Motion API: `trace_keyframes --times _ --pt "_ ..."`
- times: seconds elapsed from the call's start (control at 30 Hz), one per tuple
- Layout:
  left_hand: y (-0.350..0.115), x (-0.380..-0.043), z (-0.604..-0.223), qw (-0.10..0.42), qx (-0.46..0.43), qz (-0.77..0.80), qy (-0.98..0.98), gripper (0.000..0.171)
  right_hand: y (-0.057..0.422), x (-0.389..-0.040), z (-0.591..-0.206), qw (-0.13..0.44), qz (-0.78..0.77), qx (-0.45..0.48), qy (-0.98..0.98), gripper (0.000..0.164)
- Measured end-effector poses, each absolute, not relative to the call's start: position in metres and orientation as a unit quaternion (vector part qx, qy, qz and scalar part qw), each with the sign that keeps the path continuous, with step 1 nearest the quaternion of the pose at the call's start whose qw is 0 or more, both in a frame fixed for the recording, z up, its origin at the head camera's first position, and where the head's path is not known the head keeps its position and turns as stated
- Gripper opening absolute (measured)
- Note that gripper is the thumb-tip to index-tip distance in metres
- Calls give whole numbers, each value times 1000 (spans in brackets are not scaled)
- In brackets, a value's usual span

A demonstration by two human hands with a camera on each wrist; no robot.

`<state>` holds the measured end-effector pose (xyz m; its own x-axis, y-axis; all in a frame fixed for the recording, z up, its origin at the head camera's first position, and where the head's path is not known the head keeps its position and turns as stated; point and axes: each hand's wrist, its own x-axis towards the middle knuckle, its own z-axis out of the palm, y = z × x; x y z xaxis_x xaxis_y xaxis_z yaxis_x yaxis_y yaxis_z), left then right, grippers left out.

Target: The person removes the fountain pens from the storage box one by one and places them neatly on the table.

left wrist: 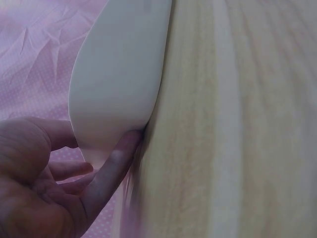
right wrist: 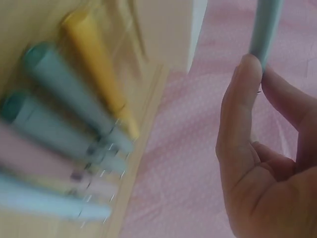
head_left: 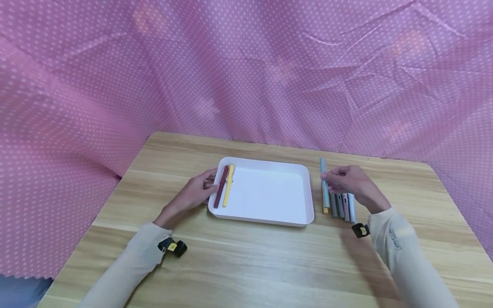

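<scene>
My left hand (head_left: 191,193) grips the left side of a white tray (head_left: 269,188), its thumb at the rim and fingers against the outer wall (left wrist: 119,74). Inside the tray, a dark red pen (head_left: 221,187) and a yellow pen (head_left: 229,186) lie side by side near the left wall. My right hand (head_left: 356,185) pinches a light blue-green pen (right wrist: 266,29) between thumb and fingertip, raised over the pens right of the tray. Below it are an orange pen (right wrist: 96,57), two grey-green pens (right wrist: 67,84), a pink pen (right wrist: 44,158) and a pale blue pen (right wrist: 49,201).
Everything rests on a wood-grain table (head_left: 246,265). A pink dotted cloth (head_left: 246,77) hangs behind its far edge and along the sides. Each wrist carries a small black camera (head_left: 360,230) on a strap.
</scene>
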<state>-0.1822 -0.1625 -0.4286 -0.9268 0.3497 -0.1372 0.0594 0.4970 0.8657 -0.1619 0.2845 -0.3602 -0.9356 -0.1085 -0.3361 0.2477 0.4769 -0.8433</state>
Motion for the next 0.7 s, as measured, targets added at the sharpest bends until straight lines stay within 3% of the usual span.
trace_keyframes --times 0.7 --pt "-162 -184 -428 150 113 491 851 64 368 -140 -393 182 -474 100 856 63"
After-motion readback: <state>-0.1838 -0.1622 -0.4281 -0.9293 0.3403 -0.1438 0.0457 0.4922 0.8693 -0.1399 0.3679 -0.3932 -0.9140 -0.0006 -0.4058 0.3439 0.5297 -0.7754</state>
